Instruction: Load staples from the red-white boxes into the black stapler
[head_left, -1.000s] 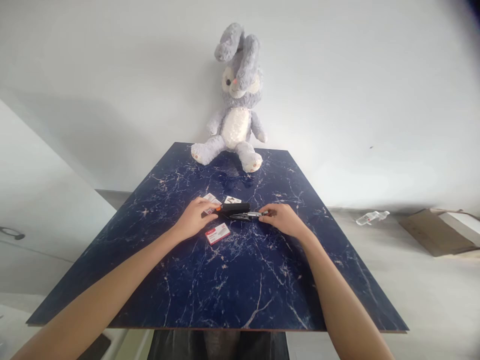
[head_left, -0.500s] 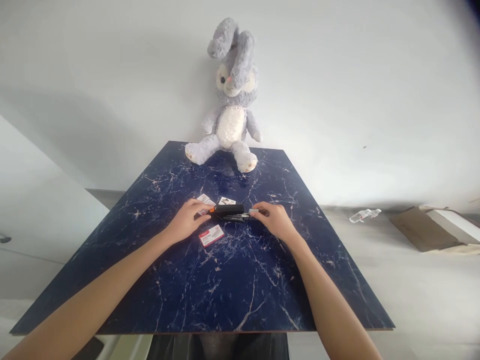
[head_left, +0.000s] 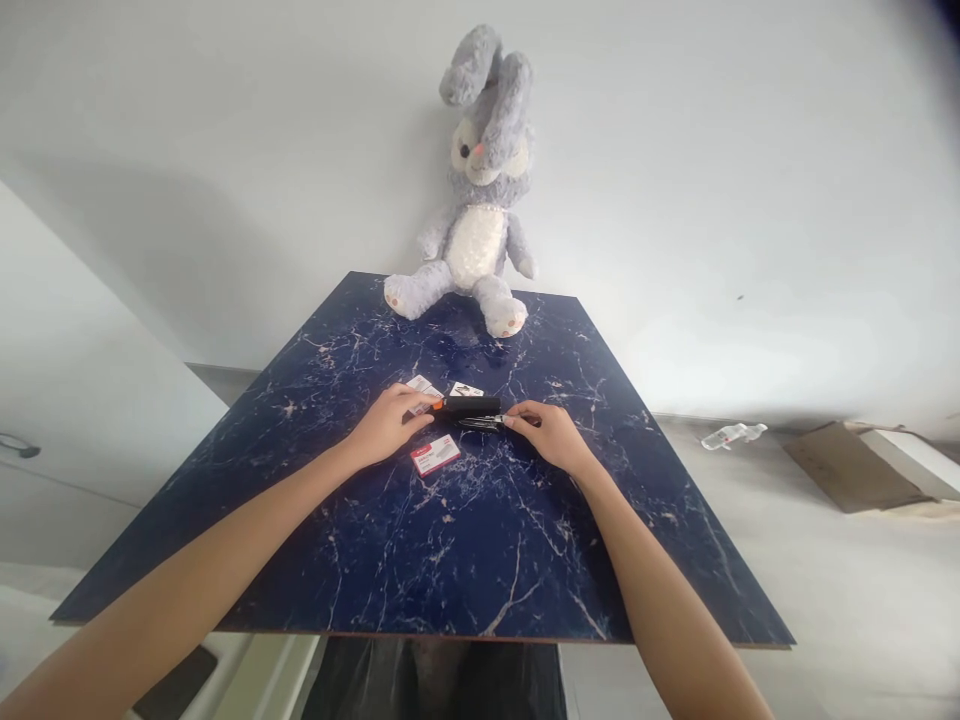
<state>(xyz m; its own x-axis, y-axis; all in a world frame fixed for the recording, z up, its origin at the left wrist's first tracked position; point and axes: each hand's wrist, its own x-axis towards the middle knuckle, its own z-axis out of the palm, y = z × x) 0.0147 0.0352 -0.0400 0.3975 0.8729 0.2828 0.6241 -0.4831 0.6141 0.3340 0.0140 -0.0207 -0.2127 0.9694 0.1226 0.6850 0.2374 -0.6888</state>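
Note:
A black stapler [head_left: 472,406] with an orange part at its left end lies across the middle of the table, its metal rail showing. My left hand [head_left: 393,422] grips it at that orange end, fingers and thumb closed on it. At the other end, my right hand [head_left: 551,432] pinches a small grey piece that looks like a strip of staples [head_left: 509,419], touching the rail; the fingertips hide most of it. Just in front of the stapler sits a red and white staple box [head_left: 435,456]. Behind it lie a white packet [head_left: 424,386] and a small white card [head_left: 466,389].
A grey plush rabbit [head_left: 480,245] sits at the back of the dark blue marbled table [head_left: 450,560], against the wall. On the floor to the right are a clear plastic bottle [head_left: 733,435] and an open cardboard box [head_left: 855,465].
The grey piece in my right fingers has moved left against the stapler's rail and shows less. My left hand keeps its grip. The whole view has shifted slightly.

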